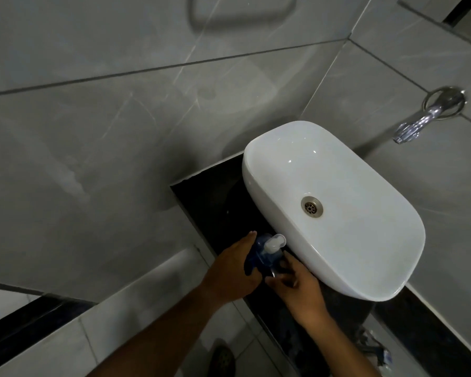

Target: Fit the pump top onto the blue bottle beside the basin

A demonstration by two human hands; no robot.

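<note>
Blue and see-through, the bottle [258, 254] stands on the black counter [218, 197] just beside the white basin [337, 208], at its near corner. The left hand [235, 270] wraps the bottle's side, fingers closed round it. The right hand [296, 284] has its fingers spread, tips near the bottle's base; whether they touch is unclear. A white pump top [274, 242] sits on the bottle's neck. Grey tiled walls surround the basin, with a chrome tap [422, 121] beyond it.
</note>
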